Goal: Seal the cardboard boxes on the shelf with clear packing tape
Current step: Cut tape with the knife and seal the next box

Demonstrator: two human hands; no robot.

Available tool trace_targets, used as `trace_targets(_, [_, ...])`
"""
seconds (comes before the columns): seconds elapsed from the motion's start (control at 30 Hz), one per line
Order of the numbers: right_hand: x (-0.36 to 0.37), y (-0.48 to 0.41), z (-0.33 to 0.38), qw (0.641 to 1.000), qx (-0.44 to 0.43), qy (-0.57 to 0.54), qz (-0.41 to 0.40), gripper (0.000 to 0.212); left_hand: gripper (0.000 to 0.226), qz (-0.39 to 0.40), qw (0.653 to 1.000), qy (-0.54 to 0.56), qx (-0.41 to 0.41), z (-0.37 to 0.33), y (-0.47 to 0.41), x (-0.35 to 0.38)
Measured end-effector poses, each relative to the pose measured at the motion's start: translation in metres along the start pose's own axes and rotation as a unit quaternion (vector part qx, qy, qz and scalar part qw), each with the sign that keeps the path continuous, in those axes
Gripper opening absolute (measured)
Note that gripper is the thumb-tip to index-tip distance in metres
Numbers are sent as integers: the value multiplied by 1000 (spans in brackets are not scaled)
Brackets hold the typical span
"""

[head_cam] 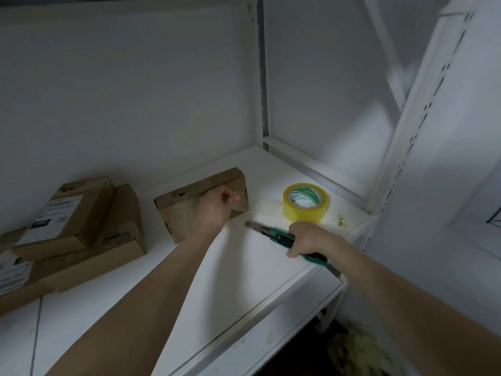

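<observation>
- On the white shelf (244, 280), every work item lies within reach of the front edge. The board gives a flat backing against which a box can be pressed while tape is laid.
- At the left, the stack of cardboard boxes (81, 226) sits apart from the work zone, labels facing up. Glossy bands show on it, so these boxes are judged already taped and set aside.
- At the centre, the small box (189, 196) lies on the board at an angle, its right end toward the roll. A glossy band of clear tape crosses its near face. Sealing of this box is judged nearly complete.
- Just right of the box, not touching it, the tape roll (306, 206) lies flat on its side. This position prevents it from rolling.
- The left hand (217, 207) rests against the near face of the box, which steadies it. The fingers are curled, and thumb and forefinger pinch the tape strip (242, 203) at the box's right end, probably to keep it taut for cutting.
- The right hand (309, 237) is wrapped firmly round the green utility knife (276, 236). The blade is extended and points toward the pinched strip, stopping short of it.
- Whether the strip is joined to the roll cannot be determined, because clear film is hard to see here.
</observation>
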State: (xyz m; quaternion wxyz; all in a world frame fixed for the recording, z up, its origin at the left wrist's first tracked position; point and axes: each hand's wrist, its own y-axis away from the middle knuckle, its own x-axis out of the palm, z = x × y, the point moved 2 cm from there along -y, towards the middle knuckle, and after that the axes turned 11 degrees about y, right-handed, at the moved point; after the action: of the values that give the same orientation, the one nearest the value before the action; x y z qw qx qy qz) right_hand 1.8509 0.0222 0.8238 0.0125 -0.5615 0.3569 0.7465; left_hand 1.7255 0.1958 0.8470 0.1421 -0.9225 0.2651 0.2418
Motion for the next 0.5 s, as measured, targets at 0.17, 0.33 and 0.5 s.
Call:
trace_targets(0.17, [-7, 12, -33, 990, -62, -127, -16, 25, 11, -6, 1000, 9, -11, 9, 3, -1])
trace_targets(0.33, [-10, 13, -37, 921, -45, -362, -140, 25, 17, 23, 998, 35, -35, 21, 7, 8])
trace_targets(0.5, [-6, -12, -21, 845, 44, -400, -353, 24, 22, 82, 991, 76, -72, 35, 15, 26])
